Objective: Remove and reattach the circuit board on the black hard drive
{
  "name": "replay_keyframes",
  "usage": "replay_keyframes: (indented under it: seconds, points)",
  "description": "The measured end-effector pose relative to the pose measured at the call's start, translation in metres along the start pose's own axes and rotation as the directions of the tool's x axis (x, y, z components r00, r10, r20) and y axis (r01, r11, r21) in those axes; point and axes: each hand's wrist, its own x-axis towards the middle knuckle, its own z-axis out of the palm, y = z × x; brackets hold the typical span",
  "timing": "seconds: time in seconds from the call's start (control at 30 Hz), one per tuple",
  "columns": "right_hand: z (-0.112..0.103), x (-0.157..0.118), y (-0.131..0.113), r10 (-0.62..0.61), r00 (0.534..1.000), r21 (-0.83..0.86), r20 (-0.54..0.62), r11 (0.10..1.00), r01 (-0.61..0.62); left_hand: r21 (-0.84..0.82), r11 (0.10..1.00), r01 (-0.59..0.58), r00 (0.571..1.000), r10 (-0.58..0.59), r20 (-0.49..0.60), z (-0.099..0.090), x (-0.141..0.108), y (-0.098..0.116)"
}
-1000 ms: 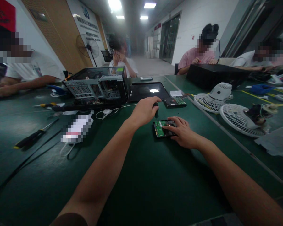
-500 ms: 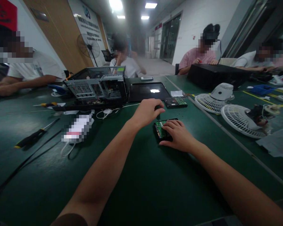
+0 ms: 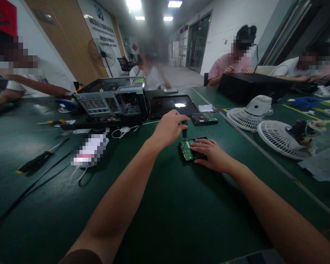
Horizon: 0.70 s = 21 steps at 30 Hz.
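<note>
A hard drive (image 3: 187, 149) lies on the green table with its green circuit board facing up. My left hand (image 3: 171, 128) pinches the dark handle of a small screwdriver (image 3: 184, 129), which stands upright over the drive's far left part, its tip at the board. Across the right side of the drive lies my right hand (image 3: 211, 154), fingers stretched out flat over the board and partly covering it. A second hard drive (image 3: 205, 118) rests just beyond, near a white piece of paper (image 3: 206, 108).
An opened computer case (image 3: 110, 102) and a black panel (image 3: 173, 106) stand at the back. On the left lie a screwdriver with a yellow-tipped handle (image 3: 37, 161) and a phone (image 3: 90, 149). White fan parts (image 3: 277, 139) are to the right. Several people sit around the table.
My left hand has shifted slightly and its fingers have turned, showing more of the screwdriver handle. My right thumb has drawn in from the drive's near edge. The drive stays in place.
</note>
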Motion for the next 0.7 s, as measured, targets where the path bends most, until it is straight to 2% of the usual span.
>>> replay_keyframes:
  seconds: [0.2, 0.33, 0.6, 0.7]
  points:
    - [-0.005, -0.003, 0.001, -0.034, 0.999, 0.019, 0.024, 0.999, 0.034, -0.012, 0.998, -0.053, 0.998, 0.054, 0.022, 0.002, 0.001, 0.0]
    - [-0.003, -0.003, 0.001, -0.018, 1.0, 0.004, 0.024, 1.0, 0.018, -0.048, 0.997, -0.064, 0.998, 0.064, 0.0, 0.003, 0.0, -0.001]
    - [0.012, 0.005, -0.009, -0.011, 0.998, -0.042, -0.066, 0.999, 0.009, -0.042, 0.999, -0.002, 0.994, -0.003, -0.111, 0.01, 0.001, -0.008]
    - [0.013, 0.006, -0.011, -0.008, 0.998, -0.052, -0.068, 0.999, 0.005, -0.01, 1.0, 0.023, 0.993, -0.024, -0.112, 0.009, 0.001, -0.009]
